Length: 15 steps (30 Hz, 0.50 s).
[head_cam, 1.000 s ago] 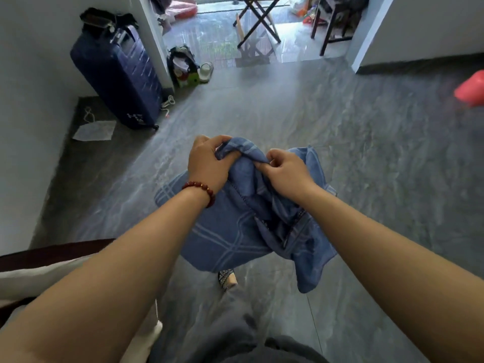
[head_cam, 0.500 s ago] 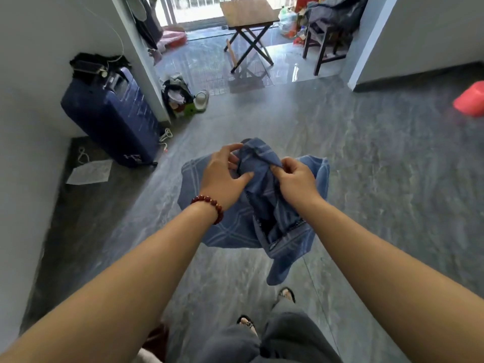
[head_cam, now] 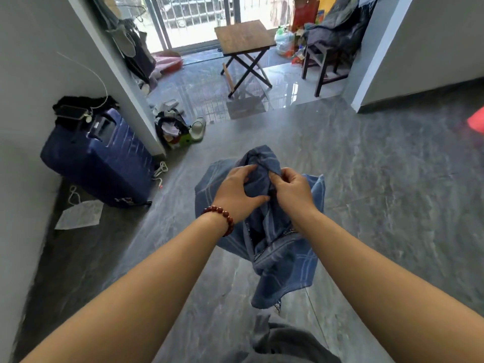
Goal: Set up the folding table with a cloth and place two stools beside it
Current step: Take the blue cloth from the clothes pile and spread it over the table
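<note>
A crumpled blue checked cloth (head_cam: 277,252) hangs in front of me above the grey floor. My left hand (head_cam: 235,191), with a red bead bracelet at the wrist, grips a fold near its top. My right hand (head_cam: 292,188) pinches the cloth just beside it. The wooden folding table (head_cam: 243,38) stands unfolded on crossed black legs far ahead by the balcony doors, its top bare. A dark wooden stool (head_cam: 320,64) stands to the table's right, with dark clothes piled on it.
A blue suitcase (head_cam: 99,158) leans on the left wall, a white bag (head_cam: 81,214) on the floor before it. A bag of clutter and a shoe (head_cam: 180,129) lie by the wall corner. A red object (head_cam: 476,121) sits at the right edge.
The view has lifted and come closer to the folding table. Both hands have shifted their hold on the cloth, now bunched close together near its top.
</note>
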Each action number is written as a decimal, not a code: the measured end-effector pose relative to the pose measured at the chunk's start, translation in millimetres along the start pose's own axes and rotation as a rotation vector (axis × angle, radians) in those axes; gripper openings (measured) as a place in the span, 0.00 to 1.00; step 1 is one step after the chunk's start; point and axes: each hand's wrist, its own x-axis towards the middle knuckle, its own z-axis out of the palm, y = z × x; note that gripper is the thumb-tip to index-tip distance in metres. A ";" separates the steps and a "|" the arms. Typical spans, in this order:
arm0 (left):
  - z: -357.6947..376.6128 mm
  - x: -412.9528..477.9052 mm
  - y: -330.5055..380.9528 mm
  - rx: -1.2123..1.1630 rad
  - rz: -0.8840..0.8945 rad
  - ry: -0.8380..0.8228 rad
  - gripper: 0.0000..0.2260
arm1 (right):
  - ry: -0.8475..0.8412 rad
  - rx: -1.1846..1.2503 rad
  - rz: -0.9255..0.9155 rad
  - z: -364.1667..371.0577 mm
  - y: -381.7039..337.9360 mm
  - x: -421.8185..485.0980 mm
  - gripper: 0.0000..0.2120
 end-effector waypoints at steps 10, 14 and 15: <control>-6.3 142.3 32.7 0.077 0.023 0.097 0.37 | 0.013 0.169 -0.017 -7.2 -59.4 136.7 0.07; -3.0 197.2 39.4 0.086 0.088 0.124 0.31 | -0.009 0.262 -0.002 -9.8 -73.3 185.6 0.06; -3.6 211.0 39.4 0.078 0.092 0.145 0.28 | -0.024 0.265 0.000 -10.1 -74.9 198.0 0.06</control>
